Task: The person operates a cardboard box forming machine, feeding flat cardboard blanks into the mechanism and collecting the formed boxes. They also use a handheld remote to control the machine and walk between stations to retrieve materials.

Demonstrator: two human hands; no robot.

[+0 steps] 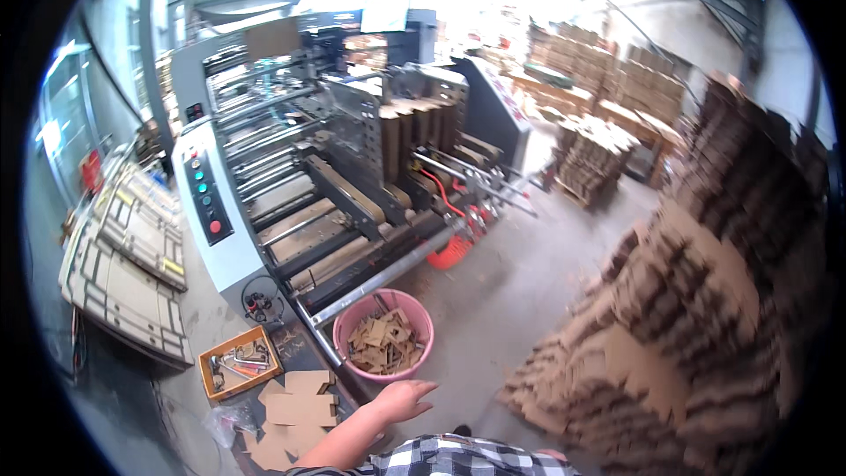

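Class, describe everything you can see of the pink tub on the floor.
The pink tub is round, open-topped and plastic-looking. It stands upright on the grey floor, with a silver metal bar just beyond it. Flat brown scraps, apparently cardboard, lie jumbled inside, touching its inner wall; pink wall shows above them. The person's left hand is at its near edge; whether they touch cannot be told.

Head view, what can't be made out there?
In the head view:
Round pink plastic tub: bottom hidden by brown cardboard scraps.
Orange rectangular tray: small items too tiny to identify.
Bright white rectangular panel: content washed out by glare.
Bare left hand: palm hidden by its own back.
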